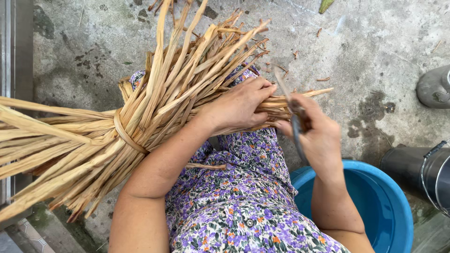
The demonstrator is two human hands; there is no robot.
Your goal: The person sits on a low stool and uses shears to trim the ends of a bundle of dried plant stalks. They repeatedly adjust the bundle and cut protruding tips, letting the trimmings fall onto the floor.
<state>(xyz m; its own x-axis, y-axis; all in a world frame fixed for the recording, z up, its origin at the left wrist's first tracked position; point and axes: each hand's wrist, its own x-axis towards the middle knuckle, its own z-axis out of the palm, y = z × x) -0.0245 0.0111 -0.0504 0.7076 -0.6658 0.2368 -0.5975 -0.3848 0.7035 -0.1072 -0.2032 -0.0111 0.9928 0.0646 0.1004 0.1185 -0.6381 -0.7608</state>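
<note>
A big bundle of dry straw-coloured plant strips (93,136) lies across my lap, tied near its middle with a strip band (123,133). My left hand (239,105) presses down on the strips at the bundle's right end and grips them. Just to its right, my right hand (315,136) holds a thin grey blade (293,115), blurred, with its tip up against the strip ends. My lap is covered by purple flowered cloth (243,206).
A blue plastic basin (384,201) stands at the lower right by my right forearm. Grey metal vessels (433,86) sit along the right edge. Short strip scraps lie on the stained concrete floor (365,42). A metal frame (9,47) runs down the left edge.
</note>
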